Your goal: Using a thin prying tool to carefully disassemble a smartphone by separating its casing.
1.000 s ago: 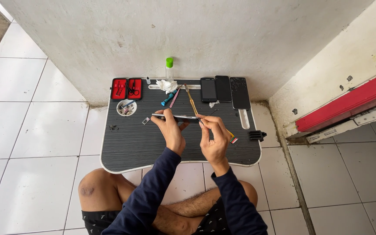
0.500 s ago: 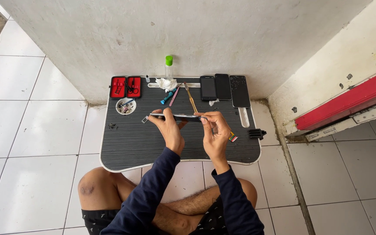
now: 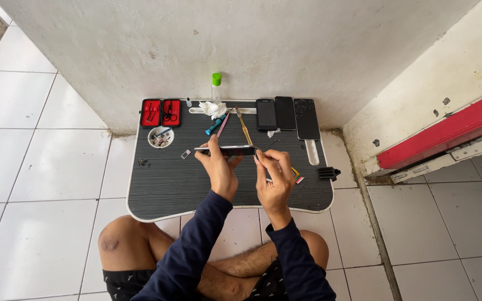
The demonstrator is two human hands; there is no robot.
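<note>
I sit cross-legged at a low dark lap table. My left hand grips a dark phone held edge-on, level above the table. At the phone's right end, my right hand has its fingers closed on a thin tool; the tool itself is too small to make out. Just beyond my hands lie gold tweezers, a blue-handled screwdriver and a pink tool.
At the table's far edge: a red open tool case, a small round dish of parts, a green-capped bottle, white tissue, three dark phones. A black clip sits on the right. White wall behind, tiled floor around.
Both hands have shifted slightly toward the far edge with the phone. My right hand has come in closer to the phone's right end.
</note>
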